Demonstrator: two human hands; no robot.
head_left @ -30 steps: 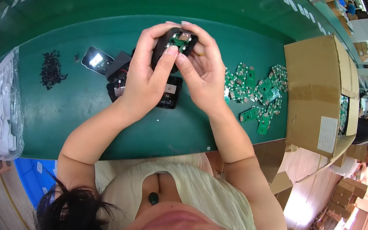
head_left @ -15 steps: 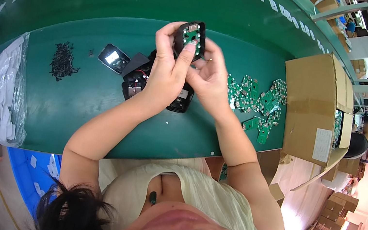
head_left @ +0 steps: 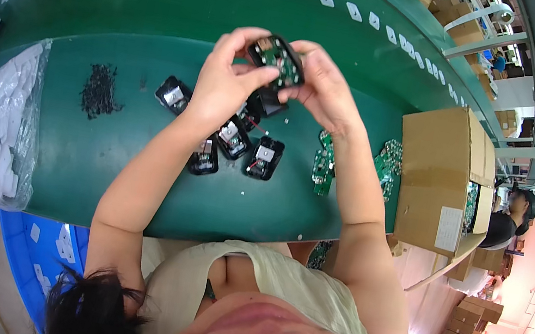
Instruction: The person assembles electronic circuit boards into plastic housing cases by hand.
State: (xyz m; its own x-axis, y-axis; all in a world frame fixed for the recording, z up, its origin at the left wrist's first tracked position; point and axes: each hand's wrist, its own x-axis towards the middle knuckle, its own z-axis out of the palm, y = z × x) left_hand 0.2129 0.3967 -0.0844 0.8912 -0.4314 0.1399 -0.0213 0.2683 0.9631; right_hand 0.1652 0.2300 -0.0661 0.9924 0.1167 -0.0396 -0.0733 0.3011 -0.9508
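left hand (head_left: pixel 225 81) + right hand (head_left: pixel 321 87): both clamped on black housing (head_left: pixel 276 61) (green board inside) | more housings (head_left: pixel 236 140) below the hands | green bench (head_left: pixel 104 160)

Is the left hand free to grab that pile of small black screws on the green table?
Probably not yet: the left hand is gripping the black housing together with the right hand. The screws lie uncovered.
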